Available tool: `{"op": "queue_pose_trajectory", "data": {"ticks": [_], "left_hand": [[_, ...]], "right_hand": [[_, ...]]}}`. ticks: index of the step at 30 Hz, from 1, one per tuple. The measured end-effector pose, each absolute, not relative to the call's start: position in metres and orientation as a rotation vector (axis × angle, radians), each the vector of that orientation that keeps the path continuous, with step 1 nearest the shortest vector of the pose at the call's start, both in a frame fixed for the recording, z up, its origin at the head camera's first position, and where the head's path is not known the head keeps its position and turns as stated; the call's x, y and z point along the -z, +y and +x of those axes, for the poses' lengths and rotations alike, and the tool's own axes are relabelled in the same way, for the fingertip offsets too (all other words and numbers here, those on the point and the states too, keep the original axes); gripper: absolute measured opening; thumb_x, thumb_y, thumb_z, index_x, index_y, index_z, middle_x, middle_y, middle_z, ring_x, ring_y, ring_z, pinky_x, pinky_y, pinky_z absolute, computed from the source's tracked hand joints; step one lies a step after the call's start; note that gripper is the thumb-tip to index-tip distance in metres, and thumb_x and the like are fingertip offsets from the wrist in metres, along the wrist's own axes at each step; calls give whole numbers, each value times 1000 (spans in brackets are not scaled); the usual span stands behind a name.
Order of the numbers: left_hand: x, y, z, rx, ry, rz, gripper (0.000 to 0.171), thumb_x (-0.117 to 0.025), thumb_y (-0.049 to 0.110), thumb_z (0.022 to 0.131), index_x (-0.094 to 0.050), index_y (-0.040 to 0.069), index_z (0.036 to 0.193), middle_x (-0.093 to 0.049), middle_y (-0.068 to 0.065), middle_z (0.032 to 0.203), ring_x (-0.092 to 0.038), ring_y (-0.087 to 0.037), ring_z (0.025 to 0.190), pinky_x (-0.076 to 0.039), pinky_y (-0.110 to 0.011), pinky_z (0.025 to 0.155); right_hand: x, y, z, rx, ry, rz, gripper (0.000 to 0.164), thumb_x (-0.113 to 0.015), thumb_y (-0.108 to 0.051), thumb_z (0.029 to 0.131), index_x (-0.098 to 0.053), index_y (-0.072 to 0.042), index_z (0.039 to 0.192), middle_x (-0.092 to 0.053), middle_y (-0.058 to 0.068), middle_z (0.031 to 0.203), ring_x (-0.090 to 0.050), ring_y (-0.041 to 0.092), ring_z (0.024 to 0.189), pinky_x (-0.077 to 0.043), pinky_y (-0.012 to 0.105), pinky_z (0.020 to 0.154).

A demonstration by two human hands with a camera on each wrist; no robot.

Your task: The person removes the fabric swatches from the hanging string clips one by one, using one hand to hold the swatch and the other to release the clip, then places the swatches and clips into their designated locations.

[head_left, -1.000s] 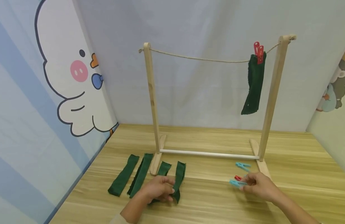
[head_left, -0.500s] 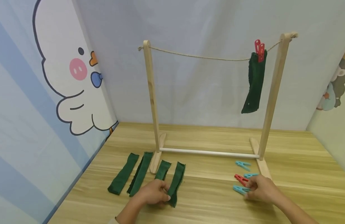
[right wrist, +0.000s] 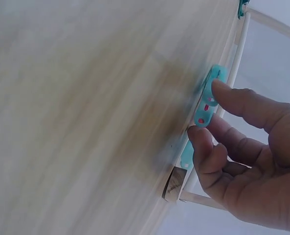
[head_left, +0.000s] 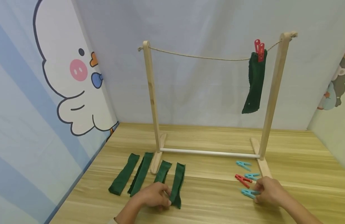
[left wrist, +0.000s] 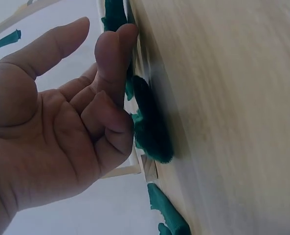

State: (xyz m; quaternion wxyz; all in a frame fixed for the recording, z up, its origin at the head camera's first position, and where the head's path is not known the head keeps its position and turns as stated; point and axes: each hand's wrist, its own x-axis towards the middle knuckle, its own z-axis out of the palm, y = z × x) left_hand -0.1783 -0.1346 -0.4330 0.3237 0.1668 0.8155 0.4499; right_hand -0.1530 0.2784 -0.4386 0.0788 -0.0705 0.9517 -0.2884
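My left hand [head_left: 156,195] is low over the table, its fingertips at the lower part of the rightmost dark green cloth strip [head_left: 178,180]. In the left wrist view the thumb stands apart from loosely bent fingers, with nothing pinched. Under that hand the lower end of a second green strip [head_left: 163,171] is hidden. My right hand [head_left: 268,190] pinches a light blue clothespin [head_left: 248,193] by its handle end, thumb on one side and a fingertip on the other. Just beyond lie a red clothespin [head_left: 243,179] and two more blue clothespins, one near [head_left: 252,176], one farther back [head_left: 243,165].
A wooden drying rack [head_left: 210,152] stands behind, a rope [head_left: 197,57] strung between its posts. One green cloth [head_left: 254,84] hangs at the right, held by red clothespins [head_left: 261,52]. Two more green strips [head_left: 124,174] lie on the table's left.
My left hand has shifted slightly left, and the rightmost strip now lies straighter. My right hand has moved right and nearer me with the blue clothespin, uncovering the red one and another blue one.
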Motion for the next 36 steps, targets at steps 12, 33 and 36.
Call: {"op": "queue_pose_trajectory", "data": {"ticks": [12, 33, 36], "left_hand": [[418, -147, -180, -1224, 2179, 550, 19, -68, 4, 83, -60, -3, 99, -60, -6, 68, -58, -24, 60, -44, -31, 54], [401, -113, -214, -1256, 2038, 814, 27, -60, 7, 90, -57, -2, 115, -65, -7, 82, -61, -25, 79, -49, -32, 71], [400, -106, -218, -1293, 2001, 853, 27, -60, 6, 90, -57, 0, 116, -65, -8, 87, -61, -21, 82, -48, -27, 72]], "right_hand": [[422, 290, -155, 977, 2781, -230, 35, -83, -14, 66, -64, 1, 92, -57, 4, 80, -55, 19, 76, -49, 38, 66], [356, 298, -175, 1078, 2861, -388, 29, -75, -12, 78, -63, 5, 99, -62, 10, 90, -58, 23, 80, -49, 33, 64], [345, 298, -177, 1038, 2903, -396, 30, -75, -16, 79, -64, 4, 100, -62, 9, 90, -58, 21, 78, -49, 32, 63]]}}
